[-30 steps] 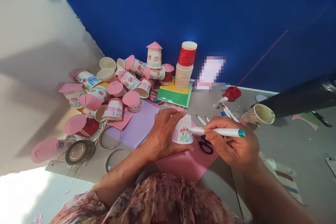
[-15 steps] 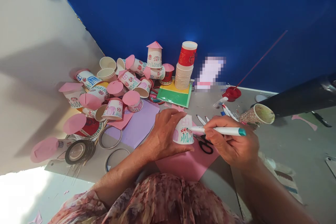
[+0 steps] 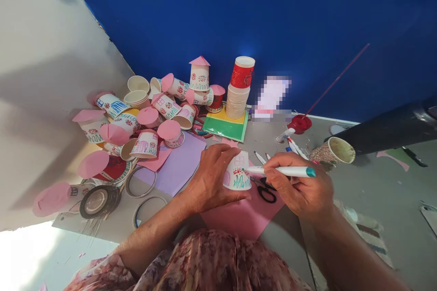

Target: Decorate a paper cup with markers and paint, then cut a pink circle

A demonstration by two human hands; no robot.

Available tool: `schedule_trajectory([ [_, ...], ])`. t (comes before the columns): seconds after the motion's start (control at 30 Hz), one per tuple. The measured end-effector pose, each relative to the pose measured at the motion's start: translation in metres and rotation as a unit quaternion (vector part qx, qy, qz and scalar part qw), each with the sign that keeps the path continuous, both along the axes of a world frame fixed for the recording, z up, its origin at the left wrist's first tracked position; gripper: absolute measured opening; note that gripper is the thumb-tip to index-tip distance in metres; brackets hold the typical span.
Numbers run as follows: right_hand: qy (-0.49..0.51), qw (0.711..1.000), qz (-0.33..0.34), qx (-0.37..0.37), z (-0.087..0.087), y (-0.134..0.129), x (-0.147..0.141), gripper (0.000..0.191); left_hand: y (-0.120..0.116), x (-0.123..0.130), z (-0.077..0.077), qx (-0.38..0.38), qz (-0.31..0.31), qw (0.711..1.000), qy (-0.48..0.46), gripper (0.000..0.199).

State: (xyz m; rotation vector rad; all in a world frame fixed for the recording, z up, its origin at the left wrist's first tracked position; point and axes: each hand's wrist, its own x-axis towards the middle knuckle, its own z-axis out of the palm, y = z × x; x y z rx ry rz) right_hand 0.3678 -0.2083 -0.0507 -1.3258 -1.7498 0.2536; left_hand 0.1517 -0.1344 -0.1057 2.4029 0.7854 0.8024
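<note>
My left hand (image 3: 213,175) is closed around a white paper cup (image 3: 241,182), gripping it at top and bottom. The cup is drawn with a pink window, red dots and green grass strokes. Between the fingers of my right hand (image 3: 300,186) is a white felt-tip marker (image 3: 290,171) with a green end, its tip at the red dots on the cup's side. Beneath the hands lies a sheet of pink paper (image 3: 235,218). Black-handled scissors (image 3: 267,194) rest on it, their blades partly hidden behind the marker and cup.
Decorated cups with pink paper roofs (image 3: 146,143) are heaped at the left. A tall stack of paper cups (image 3: 238,101) stands on a green and yellow packet (image 3: 221,127). Tape rolls (image 3: 99,201) lie front left. At the right are loose markers (image 3: 297,149) and a patterned cup (image 3: 332,151).
The view has shifted slightly. The marker tip stays at the red dots, and both hands keep their holds. A few green marks now show among the dots.
</note>
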Motion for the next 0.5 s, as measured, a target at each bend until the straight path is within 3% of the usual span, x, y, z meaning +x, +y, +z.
schedule_trajectory([
  [0.5,-0.011,1.0,0.014,0.008,0.0023,-0.0024,-0.0036,0.013,0.0003,-0.0008,-0.0005,0.006,-0.006,1.0,-0.021,0.095],
])
